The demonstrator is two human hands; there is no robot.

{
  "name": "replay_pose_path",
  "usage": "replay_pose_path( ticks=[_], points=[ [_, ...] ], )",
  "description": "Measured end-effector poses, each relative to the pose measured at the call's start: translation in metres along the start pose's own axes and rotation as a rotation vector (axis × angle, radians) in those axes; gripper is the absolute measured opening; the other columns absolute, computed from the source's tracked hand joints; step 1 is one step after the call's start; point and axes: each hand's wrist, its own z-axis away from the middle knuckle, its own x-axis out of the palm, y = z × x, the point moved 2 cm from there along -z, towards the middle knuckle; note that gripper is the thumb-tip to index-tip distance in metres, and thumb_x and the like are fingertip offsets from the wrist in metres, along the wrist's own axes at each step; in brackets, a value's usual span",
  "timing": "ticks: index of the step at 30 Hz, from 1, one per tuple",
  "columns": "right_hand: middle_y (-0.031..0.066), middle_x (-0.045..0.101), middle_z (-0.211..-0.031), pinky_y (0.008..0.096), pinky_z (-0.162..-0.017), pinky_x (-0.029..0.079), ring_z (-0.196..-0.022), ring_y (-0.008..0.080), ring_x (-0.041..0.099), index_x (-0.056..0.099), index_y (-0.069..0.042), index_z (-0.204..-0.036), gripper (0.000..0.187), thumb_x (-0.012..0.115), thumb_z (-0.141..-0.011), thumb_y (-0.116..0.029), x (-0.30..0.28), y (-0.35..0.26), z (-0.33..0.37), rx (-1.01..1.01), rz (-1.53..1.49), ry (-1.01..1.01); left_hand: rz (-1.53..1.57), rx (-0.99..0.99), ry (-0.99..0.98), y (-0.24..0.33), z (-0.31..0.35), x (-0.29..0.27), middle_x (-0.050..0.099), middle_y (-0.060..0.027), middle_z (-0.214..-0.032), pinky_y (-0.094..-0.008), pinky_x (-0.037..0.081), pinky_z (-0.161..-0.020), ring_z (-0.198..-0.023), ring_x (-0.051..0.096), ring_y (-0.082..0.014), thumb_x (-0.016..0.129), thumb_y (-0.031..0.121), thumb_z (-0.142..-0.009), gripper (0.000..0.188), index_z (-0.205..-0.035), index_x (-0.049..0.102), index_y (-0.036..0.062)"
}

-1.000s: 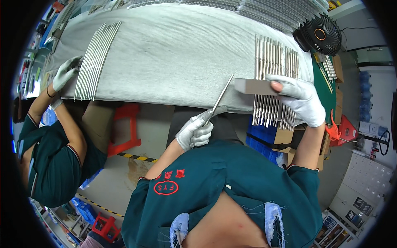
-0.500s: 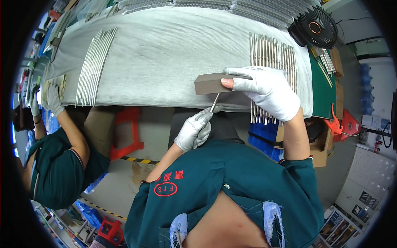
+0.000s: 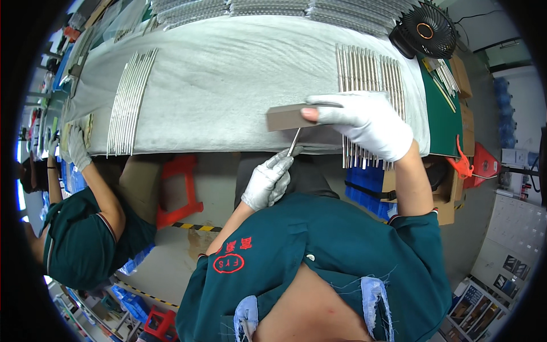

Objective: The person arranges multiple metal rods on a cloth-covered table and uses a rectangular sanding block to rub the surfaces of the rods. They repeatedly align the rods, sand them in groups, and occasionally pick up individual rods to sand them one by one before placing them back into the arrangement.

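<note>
My gloved right hand (image 3: pixel 364 117) grips a grey-brown rectangular block (image 3: pixel 286 117), its bare thumb tip pressed on the block's face. Below it, my gloved left hand (image 3: pixel 268 179) is closed around a thin metal rod (image 3: pixel 294 142). The rod slants up from the left fingers to the block's underside, and its upper end is hidden behind the block. Beneath and beyond my right forearm lies a row of silvery rods (image 3: pixel 362 68), with their near ends sticking out past the table edge.
A white cloth (image 3: pixel 228 85) covers the table. Another bundle of rods (image 3: pixel 131 102) lies on the left. A black fan (image 3: pixel 424 30) stands at the far right; stacked clear ribbed packaging (image 3: pixel 268 8) lines the back. A co-worker (image 3: pixel 94 239) sits at left, beside a red stool (image 3: pixel 181 188).
The view has shifted slightly. Both hands keep their grip on the block and the rod, with almost no change between them.
</note>
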Motion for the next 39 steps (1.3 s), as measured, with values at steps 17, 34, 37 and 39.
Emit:
replay_pose_path(
  ticks=[17,34,37,39],
  points=[
    [0.0173,0.067,-0.127,0.0398,-0.098,0.052,-0.112,0.0325,0.067,0.052,-0.019,-0.147,0.068,0.069,-0.088,-0.048,0.008,0.096,-0.097,0.409,0.370,-0.010,-0.262,0.077,0.085,0.008,0.001,-0.002,0.046,0.0011,-0.051,-0.0216,0.028,-0.035,-0.035,0.033,-0.0055,0.059,0.028,-0.103,0.039,-0.135,0.062,0.0068],
    [0.0168,0.039,-0.157,0.0524,-0.122,0.022,-0.146,0.0363,0.036,0.039,-0.013,-0.154,0.071,0.050,-0.098,-0.054,0.013,0.119,0.075,0.139,0.330,-0.045,-1.498,1.432,0.032,0.122,-0.022,0.076,0.072,-0.0089,-0.093,-0.0316,0.055,-0.065,-0.076,0.070,-0.0233,0.070,0.001,-0.086,0.026,-0.112,0.067,0.0081],
    [0.0157,0.036,-0.159,0.0512,-0.124,0.020,-0.148,0.0359,0.032,0.036,-0.014,-0.156,0.073,0.050,-0.097,-0.054,0.011,0.116,0.074,0.233,0.292,-0.100,-1.684,1.257,-0.039,0.112,-0.054,0.073,0.071,-0.0084,-0.097,-0.0384,0.055,-0.071,-0.082,0.069,-0.0298,0.069,0.001,-0.078,0.025,-0.101,0.068,0.0102],
    [0.0163,0.037,-0.159,0.0515,-0.124,0.020,-0.148,0.0355,0.032,0.034,-0.014,-0.157,0.075,0.051,-0.097,-0.055,0.012,0.114,0.072,0.254,0.254,-0.080,-1.779,1.287,-0.010,0.109,-0.063,0.081,0.071,-0.0087,-0.099,-0.0405,0.055,-0.073,-0.086,0.068,-0.0311,0.067,0.001,-0.079,0.023,-0.100,0.068,0.0097]
  ],
)
